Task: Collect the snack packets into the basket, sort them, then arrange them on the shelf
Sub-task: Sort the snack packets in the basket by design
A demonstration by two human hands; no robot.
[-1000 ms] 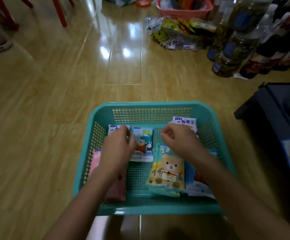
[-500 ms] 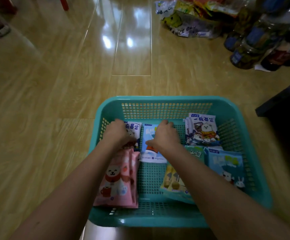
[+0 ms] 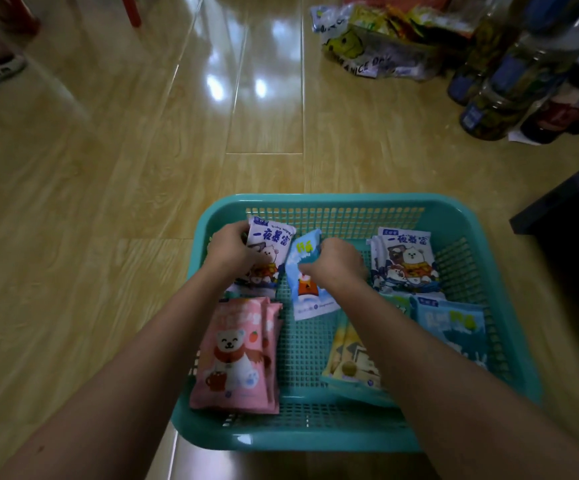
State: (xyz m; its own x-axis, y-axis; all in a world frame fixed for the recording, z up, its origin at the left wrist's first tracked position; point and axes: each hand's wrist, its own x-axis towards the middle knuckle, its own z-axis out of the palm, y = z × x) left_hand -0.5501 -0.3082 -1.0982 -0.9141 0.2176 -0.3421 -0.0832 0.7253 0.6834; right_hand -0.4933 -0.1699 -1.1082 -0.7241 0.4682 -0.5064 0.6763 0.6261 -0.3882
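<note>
Wooden floor [image 3: 108,209] bearing a teal mesh basket [image 3: 315,434] in the near centre. Inside the basket: pink bear packets [image 3: 236,355] stacked at near left; yellow packets [image 3: 350,362] at near centre, partly under the right forearm; blue rabbit packets [image 3: 454,323] at near right; a stack of white cartoon packets [image 3: 405,261] at far right. Left hand [image 3: 232,251], fingers closed on a white packet [image 3: 269,251] tilted up at the basket's far left. Right hand [image 3: 336,265], fingers closed on a light blue packet [image 3: 307,282] lifted at far centre. Beyond the basket, a bag of snacks [image 3: 378,46] and bottles [image 3: 509,81] stand on the floor
</note>
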